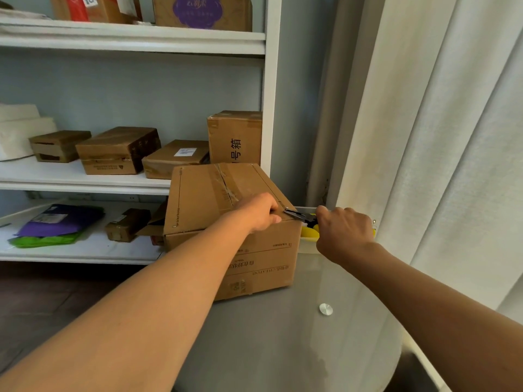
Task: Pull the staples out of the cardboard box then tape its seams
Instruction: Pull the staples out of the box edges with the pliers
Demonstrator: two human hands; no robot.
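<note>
Staple-pulling under way at the near right top corner of the cardboard box [226,222], standing on the glass table [283,335] just in front of white shelving [266,80]. Right hand [343,233] clenched round the yellow handles of the pliers [300,215], tool lying roughly along the 3-to-9 line, nose aimed toward 9 o'clock and meeting the corner where a staple [285,208] glints. Left hand [259,212] pressed down on the box top just at 9 o'clock of that nose, fingers curled over the edge, apparently steadying rather than gripping; exact finger contact hard to make out. Right hand plainly the working one and the nearer to the staple's open side. Room for the pull judged best toward 3 o'clock, back along the tool's axis, though a curtain [438,137] hangs close there and a clear tray [307,248] sits beside the box. More staples visible at the other top corners, toward 9 and 12 o'clock. Old tape [223,182] running across the top seam; fresh taping not yet begun. Smaller cartons [119,149] lined up on the shelf at 11 o'clock, well apart.
</note>
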